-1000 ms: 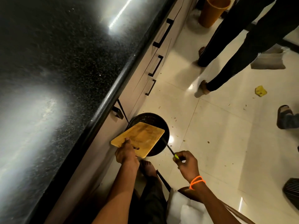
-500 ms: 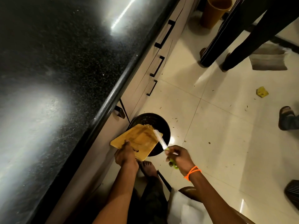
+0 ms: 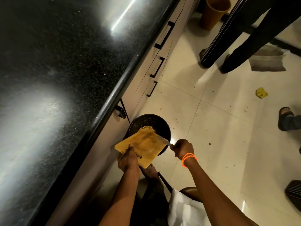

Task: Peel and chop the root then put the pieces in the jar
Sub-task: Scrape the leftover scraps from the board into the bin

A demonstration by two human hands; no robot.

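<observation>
- The left hand (image 3: 128,159) grips the near edge of a wooden cutting board (image 3: 143,146), fingers curled around it, and holds the board tilted above a black bin (image 3: 162,126) on the floor.
- The right hand (image 3: 183,148), at 3 o'clock of the board, is closed around the handle of a knife (image 3: 164,141); the blade lies across the board's far right edge.
- A small pile of peelings (image 3: 147,128) is at the board's 12 o'clock edge, over the bin's opening.
- An orange band (image 3: 189,158) is on the right wrist.
- A dark countertop (image 3: 65,70) fills the 9 o'clock side; an orange bucket (image 3: 213,12) stands on the floor at 1 o'clock.
</observation>
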